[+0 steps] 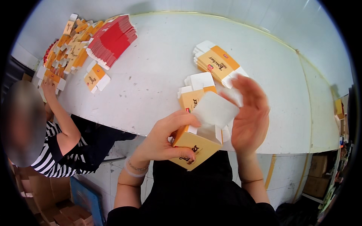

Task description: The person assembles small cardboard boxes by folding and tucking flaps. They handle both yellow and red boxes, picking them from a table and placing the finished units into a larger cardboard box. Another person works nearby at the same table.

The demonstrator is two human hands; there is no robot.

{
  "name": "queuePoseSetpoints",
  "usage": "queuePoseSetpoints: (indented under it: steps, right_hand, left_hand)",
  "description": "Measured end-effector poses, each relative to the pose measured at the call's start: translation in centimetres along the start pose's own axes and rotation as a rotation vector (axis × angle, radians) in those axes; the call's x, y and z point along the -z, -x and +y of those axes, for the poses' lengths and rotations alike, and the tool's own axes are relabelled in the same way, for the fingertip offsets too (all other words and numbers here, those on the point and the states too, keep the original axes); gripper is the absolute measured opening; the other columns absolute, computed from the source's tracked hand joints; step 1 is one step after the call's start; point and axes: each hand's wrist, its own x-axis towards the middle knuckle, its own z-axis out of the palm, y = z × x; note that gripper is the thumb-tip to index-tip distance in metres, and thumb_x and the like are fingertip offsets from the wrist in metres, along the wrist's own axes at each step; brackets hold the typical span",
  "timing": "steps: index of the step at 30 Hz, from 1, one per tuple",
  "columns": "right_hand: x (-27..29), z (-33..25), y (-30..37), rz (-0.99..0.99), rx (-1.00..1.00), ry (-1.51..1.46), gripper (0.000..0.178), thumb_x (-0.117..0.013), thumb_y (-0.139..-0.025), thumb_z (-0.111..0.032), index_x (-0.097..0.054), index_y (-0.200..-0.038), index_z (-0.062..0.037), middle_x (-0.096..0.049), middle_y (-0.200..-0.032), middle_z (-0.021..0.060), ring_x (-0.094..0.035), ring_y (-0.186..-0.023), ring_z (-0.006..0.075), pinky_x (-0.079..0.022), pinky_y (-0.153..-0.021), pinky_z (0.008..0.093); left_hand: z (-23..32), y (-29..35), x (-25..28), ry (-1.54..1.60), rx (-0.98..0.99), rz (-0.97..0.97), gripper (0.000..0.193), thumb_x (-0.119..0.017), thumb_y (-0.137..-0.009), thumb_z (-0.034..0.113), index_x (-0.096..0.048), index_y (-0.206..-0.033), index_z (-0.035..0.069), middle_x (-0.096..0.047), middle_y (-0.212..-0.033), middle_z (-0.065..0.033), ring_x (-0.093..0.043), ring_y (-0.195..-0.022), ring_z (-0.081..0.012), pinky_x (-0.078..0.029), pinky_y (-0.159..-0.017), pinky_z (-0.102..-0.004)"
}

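Note:
My left hand (164,139) grips a yellow folding carton (201,148), thumb on its front and fingers around its side. The carton is opened out into a box and tilted over my lap at the table's near edge. Its top is open, and a large white flap (215,109) stands up from it. Beside that flap is my right hand (250,116), slightly blurred, its fingers stretched out with nothing held. Another yellow-and-white carton (188,98) lies just behind, partly hidden by the flap. Farther back rests a stack of flat cartons (218,62).
A white table (162,56) spans the view. At its far left are a row of red flat cartons (113,39), a heap of yellow cartons (77,45) and a single carton (96,77). A person in a striped top (56,150) sits left, one hand at the heap.

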Motion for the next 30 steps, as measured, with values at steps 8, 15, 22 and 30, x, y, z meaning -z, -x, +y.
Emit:
queuePoseSetpoints:
  steps: [8,15,22,30]
  right_hand:
    - [2.7,-1.8,0.9,-0.58,-0.44,0.327,0.026,-0.057,-0.095,-0.014,-0.065,-0.116,-0.0019,-0.064,-0.119,0.0122,-0.062,-0.101,0.0164,-0.048,-0.087,0.0266]
    - [3.0,-1.2,1.3,-0.615,-0.056,0.612,0.028,-0.063,-0.086,-0.002,-0.066,-0.114,-0.0015,-0.068,-0.111,0.0151,-0.069,-0.092,0.0201,-0.052,-0.081,0.027]
    - [2.2,-1.8,1.1,-0.773,0.148,0.762,0.035,-0.063,-0.084,-0.001,-0.061,-0.119,0.0002,-0.061,-0.122,0.018,-0.059,-0.112,0.0333,-0.049,-0.091,0.0362]
    - [2.6,0.2,1.8,-0.853,0.163,0.729,0.046,-0.061,-0.084,-0.001,-0.052,-0.129,0.0016,-0.055,-0.13,0.0182,-0.053,-0.121,0.0352,-0.046,-0.096,0.0398]
  left_hand:
    - [0.7,0.3,-1.0,-0.037,0.049,0.266,0.078,-0.086,-0.069,0.015,-0.038,-0.129,0.007,-0.063,-0.108,-0.0131,-0.066,-0.087,-0.016,-0.054,-0.066,-0.025]
    - [0.6,0.6,-1.3,-0.033,0.031,0.258,0.077,-0.082,-0.074,0.014,-0.033,-0.133,0.007,-0.061,-0.114,-0.0148,-0.068,-0.087,-0.0174,-0.055,-0.066,-0.0252]
    - [-0.2,0.6,-1.9,0.031,-0.031,0.381,0.062,-0.078,-0.079,0.016,-0.044,-0.13,0.005,-0.061,-0.111,-0.0113,-0.065,-0.084,-0.0137,-0.054,-0.065,-0.0236]
    - [-0.8,1.3,-2.2,0.121,0.102,0.42,0.049,-0.078,-0.078,0.019,-0.055,-0.119,0.006,-0.06,-0.103,-0.0101,-0.063,-0.078,-0.0136,-0.051,-0.069,-0.0263]
